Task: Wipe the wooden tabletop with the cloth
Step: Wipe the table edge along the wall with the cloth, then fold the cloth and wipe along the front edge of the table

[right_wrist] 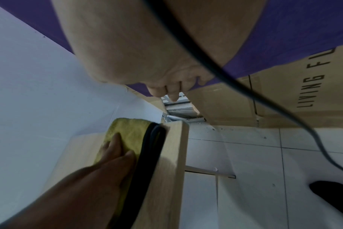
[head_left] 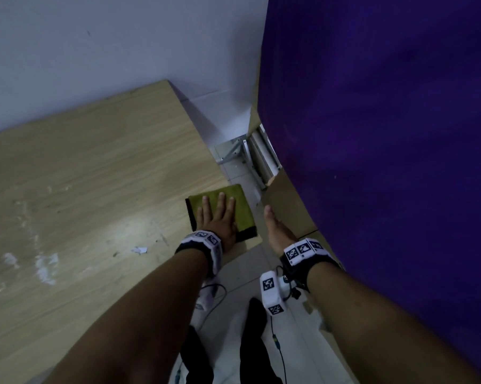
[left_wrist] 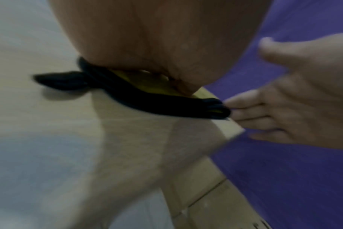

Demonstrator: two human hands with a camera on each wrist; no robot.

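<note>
A folded yellow-green cloth (head_left: 233, 203) with a black border lies at the right edge of the wooden tabletop (head_left: 95, 167), partly overhanging it. My left hand (head_left: 217, 214) presses flat on the cloth with straight fingers. In the right wrist view the cloth (right_wrist: 131, 133) shows beside the table edge (right_wrist: 172, 155) under the left hand (right_wrist: 116, 148). My right hand (head_left: 275, 228) hovers just off the table's edge, fingers relaxed, holding nothing. In the left wrist view the right hand (left_wrist: 296, 96) sits close to the cloth's black border (left_wrist: 166, 100); whether they touch is unclear.
White smears (head_left: 44, 267) and a small paper scrap (head_left: 139, 250) mark the tabletop. A purple sheet (head_left: 386, 134) over a cardboard box (head_left: 286, 209) stands at right. A metal bracket (head_left: 242, 151) lies on the tiled floor (head_left: 256, 273) between them. White wall behind.
</note>
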